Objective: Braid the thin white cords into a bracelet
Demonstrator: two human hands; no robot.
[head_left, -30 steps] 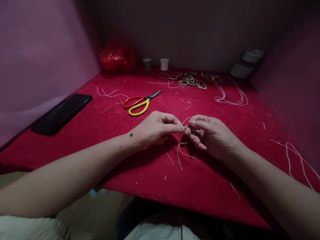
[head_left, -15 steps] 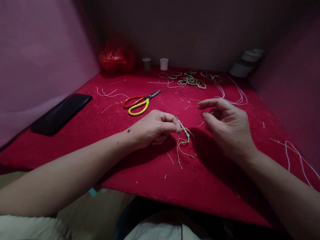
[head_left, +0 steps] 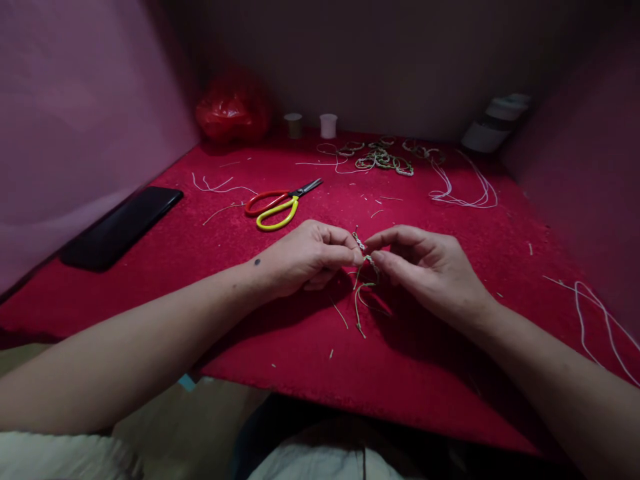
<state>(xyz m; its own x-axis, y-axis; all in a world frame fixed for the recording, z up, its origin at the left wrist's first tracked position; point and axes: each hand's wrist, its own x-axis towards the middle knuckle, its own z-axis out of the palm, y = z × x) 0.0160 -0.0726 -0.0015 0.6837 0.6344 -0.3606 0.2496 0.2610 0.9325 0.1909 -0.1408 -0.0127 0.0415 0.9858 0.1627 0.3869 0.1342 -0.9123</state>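
Observation:
A green-and-white braided cord bracelet (head_left: 359, 241) is between my two hands, with thin knotted green cord ends (head_left: 358, 310) trailing below it. My left hand (head_left: 325, 255) pinches the bracelet's left side between thumb and forefinger. From the right, the thumb and forefinger of my right hand (head_left: 420, 263) close on the braid a little apart from the left fingertips. Those fingertips cover part of the braid. Beyond my left hand lie scissors (head_left: 277, 208) with one red and one yellow handle, blades slightly apart.
A black phone (head_left: 123, 228) lies at left. Along the back are a red plastic bag (head_left: 234, 117), two thread spools (head_left: 329, 126), several braided bracelets (head_left: 383, 160) and a tilted white bottle (head_left: 493, 127). White cords (head_left: 465, 197) and clippings are scattered on the red cloth (head_left: 300, 367).
My right hand has moved left and down, from apart on the right, onto the braid. The left hand keeps its pinch in about the same place.

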